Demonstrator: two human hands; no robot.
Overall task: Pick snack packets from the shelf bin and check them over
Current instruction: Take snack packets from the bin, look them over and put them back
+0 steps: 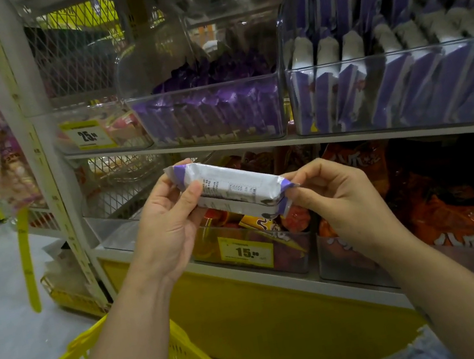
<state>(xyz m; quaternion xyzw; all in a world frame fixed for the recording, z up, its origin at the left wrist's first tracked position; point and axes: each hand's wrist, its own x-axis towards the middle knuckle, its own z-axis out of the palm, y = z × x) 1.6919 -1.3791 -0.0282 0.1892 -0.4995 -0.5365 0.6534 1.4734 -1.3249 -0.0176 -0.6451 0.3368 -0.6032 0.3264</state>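
Both hands pinch my snack packet (233, 194): left hand (168, 221), right hand (331, 195) at crimped ends; light, crinkly, slippery foil.

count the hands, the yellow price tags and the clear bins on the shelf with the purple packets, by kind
hands: 2, left hand, right hand, both gripping the snack packet
yellow price tags: 2, 25 tag, 15 tag
clear bins on that shelf: 3, left bin, middle bin, right bin
total: 7
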